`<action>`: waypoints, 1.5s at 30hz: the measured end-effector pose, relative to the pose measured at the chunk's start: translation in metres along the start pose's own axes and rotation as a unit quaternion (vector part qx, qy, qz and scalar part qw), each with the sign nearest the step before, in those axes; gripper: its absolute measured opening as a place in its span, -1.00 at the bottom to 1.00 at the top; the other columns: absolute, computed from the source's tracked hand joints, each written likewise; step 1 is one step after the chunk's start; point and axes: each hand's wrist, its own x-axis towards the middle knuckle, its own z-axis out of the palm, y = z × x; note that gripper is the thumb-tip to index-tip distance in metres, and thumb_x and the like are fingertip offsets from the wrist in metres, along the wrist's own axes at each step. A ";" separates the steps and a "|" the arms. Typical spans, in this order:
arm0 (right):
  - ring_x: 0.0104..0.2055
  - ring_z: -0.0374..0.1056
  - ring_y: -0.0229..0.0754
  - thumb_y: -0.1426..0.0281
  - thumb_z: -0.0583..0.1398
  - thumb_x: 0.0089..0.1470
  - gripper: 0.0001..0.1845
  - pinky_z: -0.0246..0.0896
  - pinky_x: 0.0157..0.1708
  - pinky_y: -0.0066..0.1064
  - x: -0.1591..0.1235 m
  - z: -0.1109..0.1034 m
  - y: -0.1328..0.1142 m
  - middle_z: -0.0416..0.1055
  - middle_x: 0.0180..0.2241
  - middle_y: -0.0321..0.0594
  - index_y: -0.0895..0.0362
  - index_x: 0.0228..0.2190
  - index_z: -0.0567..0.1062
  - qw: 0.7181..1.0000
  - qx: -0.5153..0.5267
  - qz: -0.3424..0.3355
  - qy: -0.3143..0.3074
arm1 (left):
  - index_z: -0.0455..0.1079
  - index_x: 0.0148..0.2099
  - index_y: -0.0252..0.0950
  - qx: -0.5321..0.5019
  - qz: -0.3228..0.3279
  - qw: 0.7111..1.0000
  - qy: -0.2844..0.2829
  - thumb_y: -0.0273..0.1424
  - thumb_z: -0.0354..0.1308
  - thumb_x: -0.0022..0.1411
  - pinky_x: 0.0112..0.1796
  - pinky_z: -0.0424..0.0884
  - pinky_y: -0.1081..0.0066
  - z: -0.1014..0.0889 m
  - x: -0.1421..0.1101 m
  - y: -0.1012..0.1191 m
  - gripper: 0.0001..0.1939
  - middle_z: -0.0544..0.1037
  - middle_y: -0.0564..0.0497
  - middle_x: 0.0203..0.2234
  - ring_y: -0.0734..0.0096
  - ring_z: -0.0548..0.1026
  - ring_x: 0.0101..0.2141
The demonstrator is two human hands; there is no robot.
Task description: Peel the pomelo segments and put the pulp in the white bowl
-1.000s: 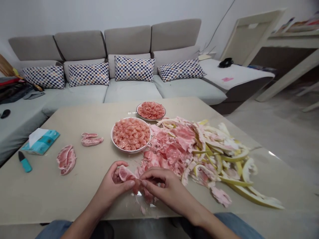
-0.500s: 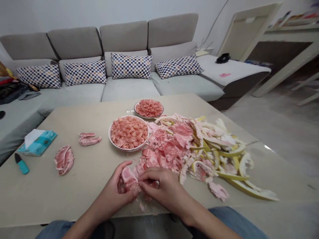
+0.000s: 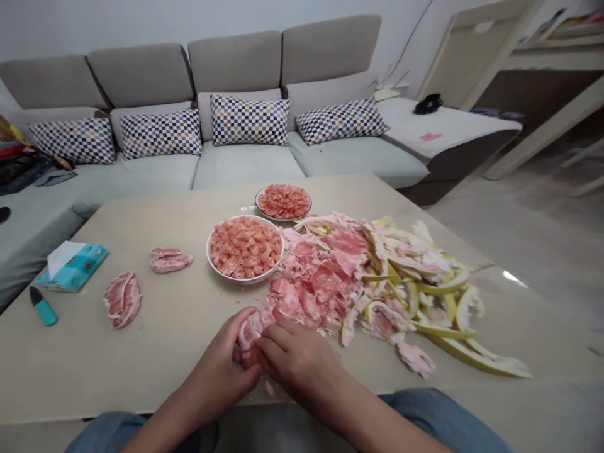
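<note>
Near the table's front edge, my left hand [image 3: 225, 360] is wrapped round a pink pomelo segment [image 3: 248, 333]. My right hand [image 3: 297, 360] is closed against the same segment, its fingertips pinching at it; the exact hold is hidden behind the fingers. Just beyond both hands lies a heap of pink membrane skins [image 3: 316, 283]. A white bowl [image 3: 245, 280] full of peeled pomelo flesh stands farther back, with a dark-rimmed plate [image 3: 309, 212] of more flesh behind it. To the left rest some unpeeled pomelo segments [image 3: 123, 301] and smaller pieces [image 3: 170, 263].
Thick green-and-white pomelo rinds [image 3: 453, 314] spread over the table's right side. A blue tissue pack [image 3: 75, 267] and a teal-handled knife [image 3: 44, 308] lie at the left. Behind the table [image 3: 155, 352] stands a grey sofa [image 3: 245, 167] with checkered cushions [image 3: 250, 119].
My right hand has turned and moved slightly left, over the segment, so that its fingers now cover more of it. The left hand keeps its hold. The view has shifted slightly.
</note>
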 end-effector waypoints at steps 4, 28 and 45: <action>-0.48 0.24 -0.20 0.46 0.15 0.10 -0.83 0.05 -0.54 -0.40 0.000 0.001 -0.001 0.39 -0.53 -0.20 0.15 -0.53 0.43 1.000 0.016 -0.003 0.012 | 0.18 0.23 -0.19 -0.001 0.014 1.000 -0.001 -0.47 0.20 0.08 0.02 0.32 0.24 0.000 -0.001 0.000 -0.35 0.29 -0.14 0.16 0.09 0.30 0.10; -0.31 0.43 -0.22 0.48 0.16 0.11 -0.84 0.29 -0.33 -0.46 0.000 -0.011 0.001 0.53 -0.32 -0.21 0.10 -0.29 0.54 0.973 0.209 0.090 0.027 | 0.07 0.09 -0.17 -0.102 -0.050 0.993 -0.028 -0.42 0.17 0.14 -0.29 0.40 0.46 0.000 0.000 0.014 -0.50 0.37 0.08 -0.29 0.49 0.39 -0.38; -0.54 0.25 -0.29 0.60 0.12 -0.17 -0.85 0.08 -0.53 -0.51 0.008 0.008 -0.013 0.35 -0.60 -0.29 0.17 -0.61 0.44 0.906 0.299 0.294 0.050 | 0.16 -0.02 -0.18 -0.039 0.004 0.999 -0.016 -0.45 0.11 0.18 -0.32 0.35 0.50 0.001 -0.001 0.023 -0.68 0.32 0.10 -0.35 0.47 0.33 -0.39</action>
